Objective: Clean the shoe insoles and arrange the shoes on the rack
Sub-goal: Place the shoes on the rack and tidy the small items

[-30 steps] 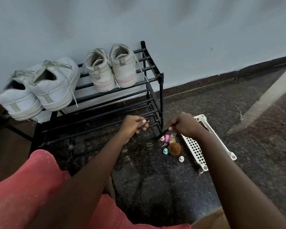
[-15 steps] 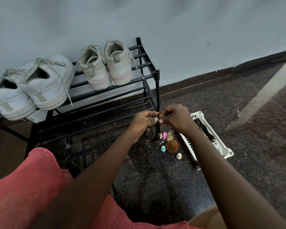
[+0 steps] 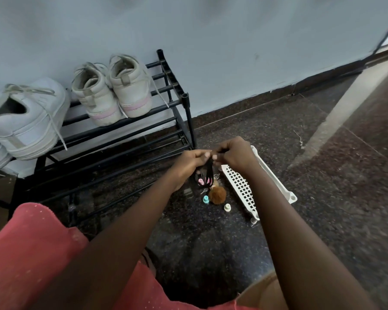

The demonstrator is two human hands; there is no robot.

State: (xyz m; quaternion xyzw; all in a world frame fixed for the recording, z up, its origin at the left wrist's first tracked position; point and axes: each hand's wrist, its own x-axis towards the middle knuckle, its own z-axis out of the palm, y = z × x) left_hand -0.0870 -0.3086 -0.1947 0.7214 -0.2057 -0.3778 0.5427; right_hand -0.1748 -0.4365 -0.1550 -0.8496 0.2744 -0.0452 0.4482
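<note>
A black metal shoe rack [image 3: 130,133] stands against the wall. On its top shelf sit a beige pair with pink soles [image 3: 112,92] and, further left, a white pair of sneakers [image 3: 25,124], heels toward me. In front of the rack's right end my left hand [image 3: 189,163] and my right hand [image 3: 232,156] meet above the floor. Both pinch the top of a bundle of black cords [image 3: 207,173] that hangs in loops below the fingers.
A white perforated plastic tray [image 3: 244,189] lies on the dark stone floor under my right wrist. Beside it lie a brown pom-pom [image 3: 217,194], small teal, pink and cream pieces, and key rings. My red-clad knee fills the lower left.
My hands came together from apart and lifted the black cords off the floor; they now hang bunched between both hands. The view shifted slightly left.
</note>
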